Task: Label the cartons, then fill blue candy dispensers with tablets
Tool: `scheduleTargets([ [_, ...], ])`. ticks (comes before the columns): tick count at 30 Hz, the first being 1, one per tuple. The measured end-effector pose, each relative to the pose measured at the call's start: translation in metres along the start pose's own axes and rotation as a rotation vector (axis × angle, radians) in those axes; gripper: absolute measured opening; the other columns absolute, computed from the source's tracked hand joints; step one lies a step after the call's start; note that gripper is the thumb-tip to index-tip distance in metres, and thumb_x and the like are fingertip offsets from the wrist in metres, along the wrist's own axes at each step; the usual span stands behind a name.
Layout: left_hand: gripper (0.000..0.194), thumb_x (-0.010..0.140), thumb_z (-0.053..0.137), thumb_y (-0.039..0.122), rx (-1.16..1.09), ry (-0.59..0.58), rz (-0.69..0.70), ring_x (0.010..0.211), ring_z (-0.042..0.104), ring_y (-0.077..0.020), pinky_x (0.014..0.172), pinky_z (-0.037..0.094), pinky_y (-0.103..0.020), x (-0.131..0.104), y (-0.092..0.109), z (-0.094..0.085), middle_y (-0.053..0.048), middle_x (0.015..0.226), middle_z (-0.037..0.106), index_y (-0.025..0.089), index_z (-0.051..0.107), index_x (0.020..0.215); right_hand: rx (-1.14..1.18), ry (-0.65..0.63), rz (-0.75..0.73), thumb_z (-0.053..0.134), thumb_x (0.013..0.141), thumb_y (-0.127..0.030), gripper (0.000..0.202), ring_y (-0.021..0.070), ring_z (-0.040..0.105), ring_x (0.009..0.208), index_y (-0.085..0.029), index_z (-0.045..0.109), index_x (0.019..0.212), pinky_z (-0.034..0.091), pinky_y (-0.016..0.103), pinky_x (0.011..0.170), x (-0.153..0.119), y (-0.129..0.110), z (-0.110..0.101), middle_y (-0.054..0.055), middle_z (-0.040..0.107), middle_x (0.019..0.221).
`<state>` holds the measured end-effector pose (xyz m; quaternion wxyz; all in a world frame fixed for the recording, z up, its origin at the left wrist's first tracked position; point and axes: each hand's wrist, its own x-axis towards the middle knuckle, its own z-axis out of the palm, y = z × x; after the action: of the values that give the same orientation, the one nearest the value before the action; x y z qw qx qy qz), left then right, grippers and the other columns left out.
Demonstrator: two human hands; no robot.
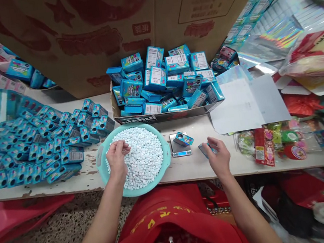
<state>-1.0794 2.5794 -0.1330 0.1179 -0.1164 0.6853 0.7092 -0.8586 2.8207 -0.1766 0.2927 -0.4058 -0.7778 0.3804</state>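
Observation:
My left hand (117,158) hovers over a pale green basin (168,159) full of small white candies (143,157). Its fingertips are pressed together, and whatever they may hold is too small to make out. To the right, my right hand (218,155) grips a small blue candy box (204,150) at the table, partly hidden behind the fingers. Between the hands, a small digital scale (182,153) carries another blue box (183,139), lying tilted with a round dark hole showing.
Behind the basin, an open carton (173,115) brims with blue boxes. Many more boxes (47,148) stand packed together at left. A large cardboard box (134,16) blocks the back. White sheets (235,106) and bagged candies (289,141) lie at right.

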Motion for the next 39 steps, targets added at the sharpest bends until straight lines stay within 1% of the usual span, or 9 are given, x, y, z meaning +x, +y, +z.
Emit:
scheduleTargets([
  [5,0.029,0.063,0.064,0.04,0.013,-0.046,-0.032,0.055,0.057,-0.0087,0.056,0.044,-0.02,0.001,-0.005,0.01,0.002,0.064,0.059,0.015,0.058,0.075,0.0,0.075,0.101,0.062,0.075,-0.045,0.039,0.0204,0.061,0.085,-0.014,0.064,0.098,0.051,0.038,0.08,-0.012,0.015,-0.019,0.01,0.064,0.093],
  [13,0.03,0.062,0.064,0.041,0.028,-0.115,-0.064,0.053,0.057,-0.0089,0.053,0.043,-0.02,0.002,-0.011,0.032,0.002,0.062,0.059,0.014,0.058,0.075,0.027,0.118,0.232,0.063,0.074,-0.047,0.042,0.0196,0.061,0.085,-0.013,0.063,0.1,0.05,0.038,0.082,-0.022,0.023,-0.027,0.011,0.064,0.097],
  [21,0.024,0.07,0.061,0.04,0.116,-0.264,0.039,0.056,0.056,-0.0099,0.058,0.046,-0.023,-0.005,-0.017,0.075,0.001,0.063,0.058,0.016,0.058,0.072,0.021,0.196,0.338,0.063,0.073,-0.048,0.042,0.0204,0.061,0.083,-0.013,0.063,0.097,0.049,0.04,0.082,-0.03,0.026,-0.046,0.011,0.065,0.096],
  [24,0.02,0.078,0.055,0.037,0.278,-0.427,0.173,0.066,0.058,-0.0127,0.067,0.048,-0.027,-0.011,-0.021,0.1,-0.001,0.071,0.061,0.018,0.06,0.076,-0.018,0.226,0.332,0.062,0.074,-0.047,0.04,0.0204,0.061,0.084,-0.014,0.063,0.097,0.049,0.04,0.081,-0.035,0.032,-0.054,0.011,0.063,0.098],
  [26,0.017,0.079,0.055,0.032,0.503,-0.599,0.363,0.083,0.059,-0.0166,0.078,0.048,-0.031,-0.015,-0.025,0.119,-0.004,0.087,0.064,0.02,0.062,0.088,-0.062,0.246,0.276,0.062,0.075,-0.047,0.041,0.0215,0.059,0.091,-0.015,0.062,0.1,0.05,0.039,0.08,-0.038,0.036,-0.057,0.012,0.06,0.103],
  [29,0.04,0.074,0.064,0.024,0.944,-0.933,0.657,0.115,0.048,-0.0247,0.095,0.041,-0.039,-0.021,-0.04,0.148,-0.007,0.123,0.054,0.024,0.056,0.113,-0.139,0.228,0.204,0.065,0.071,-0.051,0.055,0.0251,0.051,0.106,-0.016,0.056,0.113,0.049,0.041,0.083,-0.038,0.044,-0.051,0.014,0.053,0.116],
  [32,0.042,0.075,0.064,0.02,1.272,-1.135,0.702,0.114,0.049,-0.0281,0.09,0.043,-0.04,-0.027,-0.057,0.171,-0.009,0.123,0.052,0.023,0.054,0.116,-0.177,0.142,0.198,0.069,0.062,-0.055,0.076,0.0296,0.045,0.113,-0.014,0.048,0.123,0.047,0.045,0.084,-0.03,0.056,-0.035,0.018,0.046,0.123],
  [36,0.033,0.083,0.055,0.027,1.363,-1.018,0.656,0.101,0.057,-0.0238,0.083,0.046,-0.034,-0.031,-0.051,0.166,-0.009,0.114,0.053,0.02,0.051,0.115,-0.121,0.014,0.206,0.066,0.06,-0.057,0.067,0.0287,0.051,0.098,-0.015,0.054,0.11,0.043,0.046,0.085,-0.016,0.07,-0.019,0.013,0.055,0.105],
  [39,0.042,0.083,0.056,0.037,1.178,-0.762,0.684,0.105,0.056,-0.0221,0.084,0.046,-0.031,-0.025,-0.018,0.126,-0.007,0.115,0.054,0.022,0.046,0.121,-0.128,-0.043,0.272,0.062,0.057,-0.06,0.057,0.0276,0.053,0.084,-0.017,0.057,0.094,0.042,0.047,0.083,-0.007,0.069,-0.013,0.007,0.056,0.085],
])
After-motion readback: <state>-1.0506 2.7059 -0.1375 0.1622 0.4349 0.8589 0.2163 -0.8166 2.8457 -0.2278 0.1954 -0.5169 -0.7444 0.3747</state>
